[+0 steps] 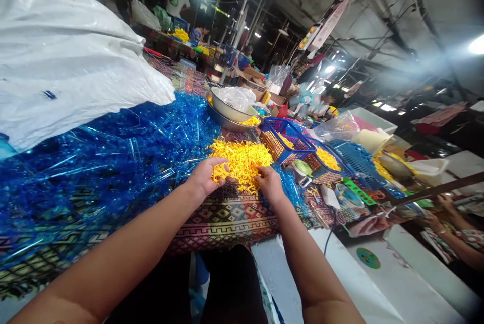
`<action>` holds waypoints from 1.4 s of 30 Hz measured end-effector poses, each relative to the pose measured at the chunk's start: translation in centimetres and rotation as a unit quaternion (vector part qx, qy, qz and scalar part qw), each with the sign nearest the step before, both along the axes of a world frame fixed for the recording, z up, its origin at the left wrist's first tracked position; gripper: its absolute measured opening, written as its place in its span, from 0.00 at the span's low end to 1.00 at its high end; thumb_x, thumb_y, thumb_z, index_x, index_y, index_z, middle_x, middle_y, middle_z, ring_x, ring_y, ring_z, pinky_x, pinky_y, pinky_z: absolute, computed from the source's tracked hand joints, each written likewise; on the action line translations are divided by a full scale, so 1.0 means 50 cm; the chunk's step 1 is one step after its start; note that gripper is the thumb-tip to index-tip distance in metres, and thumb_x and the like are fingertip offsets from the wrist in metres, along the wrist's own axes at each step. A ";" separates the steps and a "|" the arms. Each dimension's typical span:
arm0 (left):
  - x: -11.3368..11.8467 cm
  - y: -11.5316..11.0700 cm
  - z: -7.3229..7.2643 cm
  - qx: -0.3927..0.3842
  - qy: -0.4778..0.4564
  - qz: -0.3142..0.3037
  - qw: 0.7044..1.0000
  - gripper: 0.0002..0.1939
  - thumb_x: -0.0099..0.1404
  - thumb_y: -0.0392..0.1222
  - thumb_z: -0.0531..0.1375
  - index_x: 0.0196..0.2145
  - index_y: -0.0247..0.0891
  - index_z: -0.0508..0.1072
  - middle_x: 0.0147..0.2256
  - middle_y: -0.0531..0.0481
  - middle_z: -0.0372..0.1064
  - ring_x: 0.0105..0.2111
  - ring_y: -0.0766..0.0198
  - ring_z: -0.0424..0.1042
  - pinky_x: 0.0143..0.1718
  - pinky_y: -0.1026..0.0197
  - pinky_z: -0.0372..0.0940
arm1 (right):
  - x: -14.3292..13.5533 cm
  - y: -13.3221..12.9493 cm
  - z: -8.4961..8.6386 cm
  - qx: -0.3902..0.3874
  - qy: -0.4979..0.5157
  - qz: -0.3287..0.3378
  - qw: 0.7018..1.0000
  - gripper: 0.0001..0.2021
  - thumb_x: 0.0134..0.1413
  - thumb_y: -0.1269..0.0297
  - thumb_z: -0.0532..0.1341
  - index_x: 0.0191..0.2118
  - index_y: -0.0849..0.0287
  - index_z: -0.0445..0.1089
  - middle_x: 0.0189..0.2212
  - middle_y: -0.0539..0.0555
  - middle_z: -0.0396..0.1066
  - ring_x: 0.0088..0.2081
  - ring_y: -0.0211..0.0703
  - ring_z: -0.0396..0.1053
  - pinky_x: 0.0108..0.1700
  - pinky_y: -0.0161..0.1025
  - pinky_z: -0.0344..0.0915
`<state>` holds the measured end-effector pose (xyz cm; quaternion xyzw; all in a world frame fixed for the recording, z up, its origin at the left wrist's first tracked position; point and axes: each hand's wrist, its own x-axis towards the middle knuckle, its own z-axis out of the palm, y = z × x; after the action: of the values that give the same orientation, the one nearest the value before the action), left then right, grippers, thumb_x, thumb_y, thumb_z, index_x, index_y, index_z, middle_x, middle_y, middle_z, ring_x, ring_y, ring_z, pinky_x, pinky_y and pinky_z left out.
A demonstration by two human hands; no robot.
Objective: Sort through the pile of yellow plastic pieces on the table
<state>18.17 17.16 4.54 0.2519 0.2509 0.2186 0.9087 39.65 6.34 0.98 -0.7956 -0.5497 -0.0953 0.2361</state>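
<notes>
A heap of small yellow plastic pieces (244,160) lies on the patterned cloth in front of me. My left hand (206,177) is at the heap's left edge, palm turned up, its fingers curled around a few yellow pieces. At the right edge of the heap is my right hand (269,183), fingers bent and pressed together; what they pinch is too small to make out. Between the hands, just below the yellow heap, sits a small pile of dark bits (227,191). Clear blue plastic parts (151,147) spread in a large mass left of my left hand.
A white sack (75,52) bulks at the left. Metal bowls (234,107) stand behind the heap. To the right are blue baskets (289,137) with yellow pieces, a small cup (302,169) and a green plastic strip (359,191). Another person's arms (449,228) show far right.
</notes>
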 end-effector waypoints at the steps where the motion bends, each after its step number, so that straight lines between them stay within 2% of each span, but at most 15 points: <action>1: 0.000 0.000 0.002 0.000 0.000 0.001 1.000 0.06 0.54 0.34 0.56 0.32 0.34 0.63 0.19 0.50 0.63 0.17 0.60 0.70 0.08 0.71 0.49 | 0.000 0.001 0.002 0.016 0.012 0.009 1.000 0.13 0.43 0.70 0.57 0.38 0.62 0.71 0.33 0.56 0.71 0.35 0.42 0.67 0.40 0.38 0.63; 5: -0.001 -0.003 0.008 0.001 0.005 0.001 1.000 0.05 0.54 0.34 0.55 0.32 0.34 0.63 0.19 0.50 0.63 0.16 0.59 0.70 0.08 0.71 0.48 | 0.002 -0.008 0.006 0.062 0.066 0.007 0.996 0.12 0.43 0.68 0.58 0.37 0.63 0.72 0.32 0.56 0.70 0.33 0.42 0.67 0.36 0.38 0.64; 8: -0.002 -0.004 0.008 0.003 0.008 0.003 1.000 0.06 0.54 0.34 0.55 0.32 0.34 0.63 0.18 0.50 0.63 0.16 0.59 0.70 0.08 0.72 0.48 | 0.002 -0.014 0.003 0.034 0.065 0.025 0.997 0.13 0.41 0.68 0.60 0.38 0.62 0.72 0.34 0.56 0.69 0.34 0.43 0.67 0.36 0.38 0.64; 11: -0.002 -0.003 0.003 0.005 0.006 -0.001 1.000 0.06 0.54 0.34 0.55 0.32 0.34 0.63 0.19 0.50 0.63 0.17 0.59 0.70 0.08 0.72 0.48 | -0.005 -0.008 -0.003 0.005 0.022 0.035 0.999 0.14 0.40 0.70 0.60 0.38 0.62 0.72 0.34 0.57 0.68 0.37 0.44 0.66 0.40 0.38 0.63; 16: 0.000 0.001 -0.007 0.004 0.001 -0.002 1.000 0.06 0.54 0.34 0.55 0.32 0.34 0.63 0.19 0.50 0.63 0.17 0.59 0.70 0.08 0.72 0.49 | -0.012 0.017 -0.001 -0.011 -0.014 0.020 1.000 0.06 0.41 0.72 0.58 0.28 0.61 0.72 0.29 0.55 0.68 0.33 0.42 0.66 0.38 0.37 0.62; 19: 0.002 0.003 -0.009 -0.002 0.002 -0.004 1.000 0.07 0.53 0.34 0.56 0.33 0.34 0.63 0.20 0.50 0.63 0.17 0.59 0.70 0.08 0.71 0.49 | -0.005 0.026 0.013 0.026 -0.001 0.030 0.999 0.06 0.42 0.73 0.57 0.24 0.60 0.71 0.26 0.54 0.68 0.31 0.40 0.66 0.36 0.36 0.62; 22: 0.002 0.001 -0.008 -0.002 0.002 -0.005 1.000 0.07 0.53 0.34 0.56 0.33 0.34 0.63 0.20 0.50 0.63 0.18 0.59 0.70 0.08 0.71 0.49 | 0.009 0.036 0.030 0.087 0.038 0.024 0.995 0.05 0.42 0.70 0.57 0.23 0.60 0.70 0.25 0.53 0.69 0.30 0.39 0.66 0.35 0.35 0.63; 25: 0.001 -0.001 -0.006 0.000 0.000 -0.004 1.000 0.06 0.53 0.34 0.56 0.32 0.34 0.63 0.19 0.50 0.63 0.17 0.59 0.70 0.08 0.71 0.49 | 0.022 0.047 0.035 0.107 0.114 0.000 0.988 0.05 0.40 0.66 0.58 0.23 0.61 0.70 0.26 0.53 0.69 0.26 0.38 0.67 0.29 0.34 0.64; 29: 0.001 -0.001 -0.008 0.000 0.001 -0.003 1.000 0.07 0.53 0.34 0.56 0.32 0.35 0.64 0.20 0.50 0.63 0.17 0.60 0.70 0.08 0.71 0.49 | 0.019 0.059 0.031 0.129 0.257 -0.029 0.957 0.08 0.38 0.62 0.59 0.24 0.62 0.69 0.23 0.50 0.67 0.18 0.34 0.64 0.19 0.33 0.63; 34: 0.003 -0.003 -0.008 -0.010 0.007 -0.008 1.000 0.06 0.54 0.35 0.56 0.32 0.35 0.63 0.19 0.51 0.62 0.17 0.60 0.69 0.08 0.72 0.49 | -0.033 0.062 0.043 0.177 0.385 -0.008 0.906 0.09 0.33 0.62 0.63 0.21 0.63 0.66 0.17 0.46 0.63 0.17 0.33 0.62 0.19 0.34 0.67; 37: 0.004 -0.008 -0.003 -0.014 0.022 0.005 1.000 0.06 0.57 0.41 0.55 0.31 0.35 0.64 0.19 0.51 0.62 0.15 0.62 0.68 0.09 0.71 0.49 | -0.087 0.061 0.060 0.191 0.427 0.038 0.883 0.09 0.33 0.63 0.64 0.22 0.62 0.65 0.18 0.46 0.62 0.18 0.33 0.62 0.20 0.35 0.68; 40: 0.006 -0.014 -0.002 -0.032 0.036 0.019 0.999 0.13 0.60 0.49 0.52 0.31 0.35 0.64 0.18 0.50 0.62 0.14 0.64 0.66 0.09 0.70 0.51 | -0.141 0.062 0.078 0.195 0.409 0.102 0.886 0.07 0.37 0.64 0.63 0.22 0.61 0.65 0.23 0.47 0.64 0.22 0.34 0.63 0.21 0.35 0.68; 42: 0.009 -0.017 -0.005 -0.040 0.019 0.008 0.999 0.16 0.61 0.52 0.51 0.31 0.35 0.65 0.18 0.50 0.63 0.13 0.65 0.65 0.09 0.69 0.51 | -0.169 0.065 0.089 0.188 0.364 0.146 0.900 0.06 0.40 0.64 0.63 0.22 0.60 0.66 0.25 0.49 0.65 0.24 0.34 0.64 0.23 0.34 0.68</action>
<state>18.65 16.29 4.29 0.2176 0.2789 0.2113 0.9112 31.21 9.57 5.44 -0.6261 -0.5077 0.1344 0.5764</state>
